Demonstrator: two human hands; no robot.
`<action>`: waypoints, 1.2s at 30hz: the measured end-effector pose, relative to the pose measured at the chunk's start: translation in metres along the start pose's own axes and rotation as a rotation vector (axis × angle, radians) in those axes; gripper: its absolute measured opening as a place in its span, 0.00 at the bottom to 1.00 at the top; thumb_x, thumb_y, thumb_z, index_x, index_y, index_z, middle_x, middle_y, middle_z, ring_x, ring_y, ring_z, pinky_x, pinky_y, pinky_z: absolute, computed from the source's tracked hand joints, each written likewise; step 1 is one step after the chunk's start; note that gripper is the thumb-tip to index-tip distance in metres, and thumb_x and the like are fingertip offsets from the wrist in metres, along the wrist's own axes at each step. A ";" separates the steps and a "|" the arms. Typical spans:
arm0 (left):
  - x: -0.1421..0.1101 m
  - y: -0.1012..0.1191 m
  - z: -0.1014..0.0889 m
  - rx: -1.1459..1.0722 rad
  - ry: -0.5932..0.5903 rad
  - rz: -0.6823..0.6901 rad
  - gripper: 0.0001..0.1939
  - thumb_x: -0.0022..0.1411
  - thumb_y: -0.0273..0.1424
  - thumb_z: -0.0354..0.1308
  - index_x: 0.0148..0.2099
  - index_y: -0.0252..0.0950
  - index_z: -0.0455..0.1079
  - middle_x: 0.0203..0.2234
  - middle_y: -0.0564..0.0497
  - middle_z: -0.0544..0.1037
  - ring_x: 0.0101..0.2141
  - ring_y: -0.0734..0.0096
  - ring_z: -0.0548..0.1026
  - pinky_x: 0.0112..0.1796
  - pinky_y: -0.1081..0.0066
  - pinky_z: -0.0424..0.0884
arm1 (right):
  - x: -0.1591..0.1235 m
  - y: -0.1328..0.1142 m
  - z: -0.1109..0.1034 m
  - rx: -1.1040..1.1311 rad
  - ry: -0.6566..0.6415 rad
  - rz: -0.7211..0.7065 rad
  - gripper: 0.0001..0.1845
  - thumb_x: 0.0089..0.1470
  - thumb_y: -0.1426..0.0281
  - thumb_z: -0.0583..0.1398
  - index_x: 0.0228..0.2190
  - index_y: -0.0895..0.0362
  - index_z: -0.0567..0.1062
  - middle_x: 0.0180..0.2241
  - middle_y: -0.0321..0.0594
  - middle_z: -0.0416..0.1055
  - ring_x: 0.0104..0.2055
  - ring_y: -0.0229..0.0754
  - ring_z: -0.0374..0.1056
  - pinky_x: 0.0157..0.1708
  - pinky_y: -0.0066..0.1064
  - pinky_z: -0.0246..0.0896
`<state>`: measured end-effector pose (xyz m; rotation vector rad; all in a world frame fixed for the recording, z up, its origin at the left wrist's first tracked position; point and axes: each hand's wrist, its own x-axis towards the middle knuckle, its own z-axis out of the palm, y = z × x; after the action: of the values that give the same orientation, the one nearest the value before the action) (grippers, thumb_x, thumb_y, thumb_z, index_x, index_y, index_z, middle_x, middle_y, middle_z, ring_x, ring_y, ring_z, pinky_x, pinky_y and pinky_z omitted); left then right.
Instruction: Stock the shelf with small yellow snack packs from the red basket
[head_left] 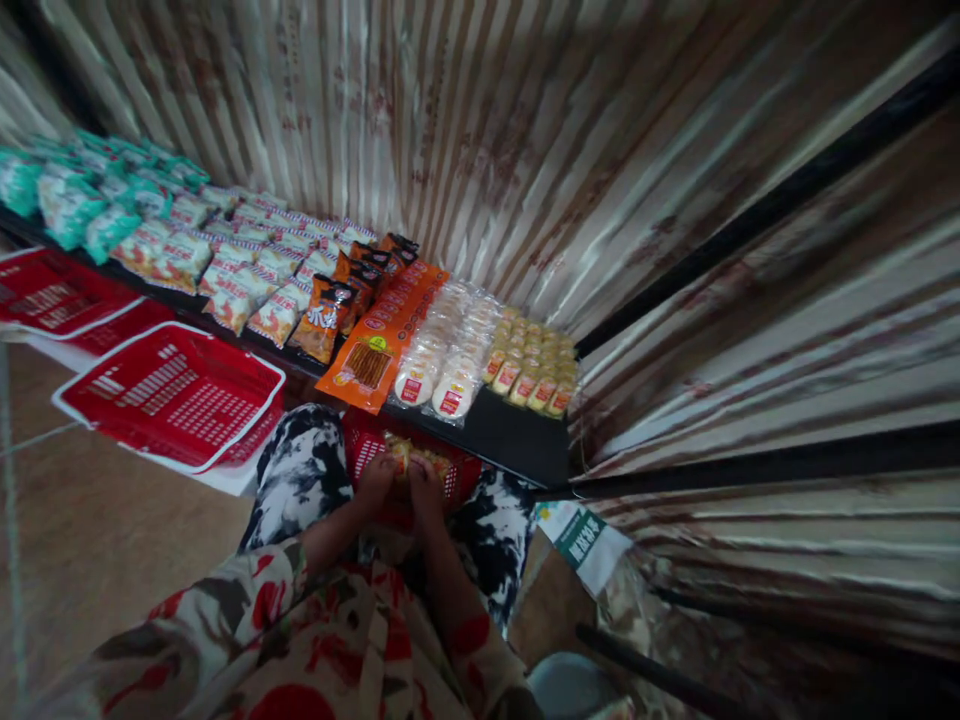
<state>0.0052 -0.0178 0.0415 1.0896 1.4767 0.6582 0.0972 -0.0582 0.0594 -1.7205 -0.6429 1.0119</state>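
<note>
My left hand (377, 482) and my right hand (426, 486) are close together over a red basket (363, 450) between my knees. Both have their fingers closed on a small yellow snack packet (403, 452), one from each side. More yellow snack packets (446, 470) lie in the basket beside my right hand. The fine print on them is too small and dim to read.
A black shelf (517, 436) ahead carries rows of yellow packets (536, 375), white round crackers (436, 365), an orange bag (375, 350), orange packets (324, 318), white packets (225, 280) and green packets (90, 195). Red baskets (180, 390) stand left; a striped curtain (487, 130) hangs behind.
</note>
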 end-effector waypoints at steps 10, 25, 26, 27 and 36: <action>-0.014 0.020 0.009 -0.041 -0.062 0.016 0.11 0.48 0.39 0.52 0.26 0.36 0.68 0.20 0.52 0.73 0.26 0.67 0.72 0.29 0.70 0.68 | -0.009 -0.014 -0.020 0.077 0.045 -0.049 0.12 0.40 0.65 0.60 0.31 0.54 0.74 0.33 0.39 0.76 0.36 0.42 0.73 0.40 0.34 0.67; -0.039 0.040 0.020 0.108 -0.095 0.168 0.11 0.52 0.35 0.47 0.34 0.36 0.68 0.27 0.50 0.75 0.30 0.65 0.74 0.35 0.67 0.70 | -0.022 -0.037 -0.065 -0.072 0.031 -0.142 0.08 0.43 0.68 0.58 0.30 0.54 0.74 0.32 0.39 0.77 0.35 0.45 0.74 0.39 0.38 0.68; -0.040 0.041 0.021 0.126 -0.099 0.210 0.12 0.53 0.36 0.47 0.34 0.36 0.68 0.28 0.49 0.76 0.32 0.65 0.74 0.36 0.66 0.70 | -0.023 -0.039 -0.068 -0.069 0.035 -0.146 0.08 0.44 0.68 0.58 0.31 0.54 0.73 0.32 0.39 0.77 0.35 0.44 0.74 0.39 0.37 0.68; -0.040 0.043 0.022 0.144 -0.111 0.254 0.13 0.54 0.37 0.47 0.35 0.36 0.68 0.30 0.48 0.76 0.33 0.64 0.74 0.38 0.65 0.70 | -0.024 -0.041 -0.071 -0.063 0.038 -0.153 0.08 0.45 0.68 0.58 0.31 0.53 0.73 0.32 0.38 0.77 0.35 0.44 0.74 0.39 0.37 0.68; -0.052 0.073 0.034 0.221 -0.249 0.423 0.15 0.59 0.37 0.45 0.41 0.35 0.69 0.35 0.47 0.77 0.37 0.64 0.74 0.40 0.67 0.68 | -0.027 -0.051 -0.097 0.022 0.076 -0.168 0.08 0.46 0.67 0.59 0.33 0.52 0.73 0.34 0.38 0.77 0.39 0.43 0.73 0.42 0.36 0.67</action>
<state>0.0548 -0.0396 0.1206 1.6202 1.1302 0.6294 0.1682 -0.1087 0.1307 -1.6475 -0.7120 0.8295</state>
